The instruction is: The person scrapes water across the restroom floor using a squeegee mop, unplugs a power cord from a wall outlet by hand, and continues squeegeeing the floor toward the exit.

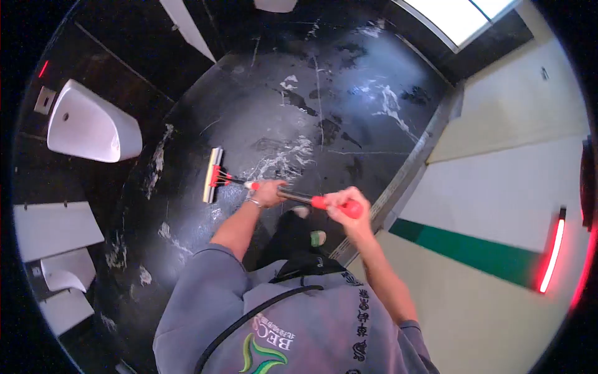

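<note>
A sponge mop with a red and metal pole runs across the view in front of my body. Its pale, bar-shaped head (213, 176) points to the left over the dark floor; I cannot tell whether it touches the floor. My left hand (269, 193) is wrapped round the lower part of the pole, near the red and white joint. Higher up, my right hand (346, 209) grips the red handle end (353, 209). Both hands are closed, and the pole lies tilted between them.
Dark, veined, shiny floor (249, 106) has wet-looking patches. A white urinal (93, 124) hangs on the left wall, with another urinal (68, 269) between white partitions below. Pale panels with a green stripe (467, 252) stand at right, beside a red-lit tube (552, 255).
</note>
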The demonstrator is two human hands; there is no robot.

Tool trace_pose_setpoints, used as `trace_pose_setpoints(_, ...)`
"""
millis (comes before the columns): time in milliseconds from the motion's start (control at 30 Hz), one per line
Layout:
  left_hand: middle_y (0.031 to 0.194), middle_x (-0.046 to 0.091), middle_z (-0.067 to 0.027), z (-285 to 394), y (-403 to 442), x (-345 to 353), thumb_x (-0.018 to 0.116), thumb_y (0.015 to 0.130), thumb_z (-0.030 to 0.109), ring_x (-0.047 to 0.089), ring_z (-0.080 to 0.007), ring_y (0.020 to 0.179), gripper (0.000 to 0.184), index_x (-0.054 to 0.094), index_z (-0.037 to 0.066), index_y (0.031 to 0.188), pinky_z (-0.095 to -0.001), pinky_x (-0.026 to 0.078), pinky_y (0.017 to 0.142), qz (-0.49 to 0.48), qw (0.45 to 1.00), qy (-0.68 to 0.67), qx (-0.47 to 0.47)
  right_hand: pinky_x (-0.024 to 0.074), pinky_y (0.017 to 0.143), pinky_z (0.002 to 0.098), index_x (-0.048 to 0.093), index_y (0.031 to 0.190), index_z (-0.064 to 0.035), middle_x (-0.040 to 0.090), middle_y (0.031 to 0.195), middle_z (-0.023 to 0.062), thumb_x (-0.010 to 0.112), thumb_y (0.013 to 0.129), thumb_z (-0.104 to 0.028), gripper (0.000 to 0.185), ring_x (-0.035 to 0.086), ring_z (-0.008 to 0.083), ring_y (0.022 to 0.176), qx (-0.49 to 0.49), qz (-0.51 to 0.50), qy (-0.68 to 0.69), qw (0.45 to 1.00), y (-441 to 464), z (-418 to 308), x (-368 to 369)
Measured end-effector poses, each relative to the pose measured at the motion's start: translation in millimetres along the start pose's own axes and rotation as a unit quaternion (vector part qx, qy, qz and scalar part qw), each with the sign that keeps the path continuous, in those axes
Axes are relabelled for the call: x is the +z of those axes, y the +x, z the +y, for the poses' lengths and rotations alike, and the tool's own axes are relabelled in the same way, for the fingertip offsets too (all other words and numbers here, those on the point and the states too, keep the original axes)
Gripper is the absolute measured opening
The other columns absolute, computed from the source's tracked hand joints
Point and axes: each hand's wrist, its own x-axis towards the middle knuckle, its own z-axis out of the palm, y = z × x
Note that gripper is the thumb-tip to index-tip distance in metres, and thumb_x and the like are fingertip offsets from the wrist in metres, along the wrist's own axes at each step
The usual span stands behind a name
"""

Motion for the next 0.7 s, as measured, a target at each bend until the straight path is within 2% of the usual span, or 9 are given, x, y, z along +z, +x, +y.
trace_pose_setpoints(33,0.110,0.064,-0.0136,30,10,-1,0.076,0.071,0.033,0.058,-0.0315,0.107,0.052,0.060,0.014,0.117,-0.0416,0.044,0.093,0.006,1.000,-0.015,0.014,0.0466,0.087,0.0351,0.053,0.082,-0.0056,0.062,0.089,0.0071,0.073,0.075,-0.003,0.021,0.060,0.0174,0.089,-0.005,0.002,-0.016,1.000,4,-12,-23)
trace_pose_setpoints(67,0.108,0.065,-0.0131,55,25,1,0.076,0.071,0.032,0.059,-0.0306,0.105,0.050,0.061,0.014,0.115,-0.0410,0.045,0.092,0.008,0.999,-0.028,0.030,0.0450,0.093,0.0431,0.047,0.080,-0.0079,0.061,0.084,0.0065,0.071,0.074,-0.003,0.025,0.061,0.0225,0.094,0.007,0.011,-0.058,0.998,9,-26,-47)
trace_pose_setpoints(133,0.103,0.066,-0.0127,85,69,36,0.075,0.071,0.031,0.061,-0.0299,0.101,0.045,0.064,0.013,0.110,-0.0408,0.046,0.089,0.029,0.987,-0.119,0.108,0.0440,0.096,0.0488,0.046,0.082,-0.0077,0.061,0.086,0.0077,0.068,0.074,-0.002,0.024,0.061,0.0233,0.092,0.014,0.050,-0.039,0.998,18,-50,-91)
trace_pose_setpoints(200,0.099,0.066,-0.0130,151,88,47,0.078,0.068,0.026,0.061,-0.0316,0.095,0.042,0.064,0.014,0.106,-0.0403,0.047,0.086,0.092,0.978,-0.134,0.130,0.0404,0.097,0.0529,0.044,0.083,-0.0098,0.054,0.081,0.0055,0.064,0.072,0.002,0.026,0.056,0.0238,0.086,0.023,0.077,-0.016,0.997,15,-88,-129)
trace_pose_setpoints(400,0.092,0.067,-0.0127,320,136,60,0.076,0.068,0.024,0.061,-0.0318,0.090,0.034,0.066,0.013,0.098,-0.0413,0.047,0.080,0.021,0.961,-0.202,0.188,0.0376,0.096,0.0474,0.039,0.082,-0.0113,0.044,0.074,0.0021,0.063,0.076,-0.003,0.025,0.049,0.0194,0.077,-0.014,0.125,-0.064,0.990,-7,-182,-232)
trace_pose_setpoints(533,0.082,0.067,-0.0126,417,169,100,0.075,0.068,0.023,0.063,-0.0318,0.084,0.030,0.067,0.013,0.094,-0.0435,0.048,0.075,0.001,0.954,-0.217,0.209,0.0375,0.092,0.0434,0.037,0.080,-0.0117,0.042,0.071,0.0014,0.063,0.076,-0.005,0.027,0.045,0.0178,0.073,-0.051,0.162,-0.089,0.981,-26,-227,-285)
trace_pose_setpoints(600,0.081,0.067,-0.0123,455,179,115,0.075,0.069,0.024,0.063,-0.0314,0.082,0.027,0.067,0.013,0.092,-0.0433,0.048,0.073,-0.028,0.938,-0.252,0.234,0.0367,0.087,0.0393,0.036,0.080,-0.0122,0.039,0.067,0.0009,0.062,0.077,-0.007,0.027,0.042,0.0165,0.069,-0.078,0.178,-0.084,0.977,-36,-244,-306)
trace_pose_setpoints(633,0.079,0.067,-0.0121,476,181,124,0.074,0.070,0.024,0.064,-0.0310,0.079,0.025,0.067,0.012,0.090,-0.0431,0.048,0.071,-0.051,0.922,-0.290,0.253,0.0362,0.079,0.0361,0.036,0.080,-0.0124,0.037,0.065,0.0004,0.061,0.077,-0.008,0.026,0.041,0.0154,0.066,-0.090,0.202,-0.110,0.969,-44,-252,-313)
trace_pose_setpoints(700,0.077,0.067,-0.0118,510,186,134,0.073,0.070,0.024,0.064,-0.0307,0.077,0.023,0.067,0.012,0.088,-0.0429,0.049,0.069,-0.076,0.903,-0.324,0.273,0.0355,0.076,0.0353,0.035,0.079,-0.0123,0.037,0.064,0.0001,0.061,0.076,-0.007,0.026,0.040,0.0150,0.064,-0.099,0.213,-0.130,0.963,-52,-268,-325)
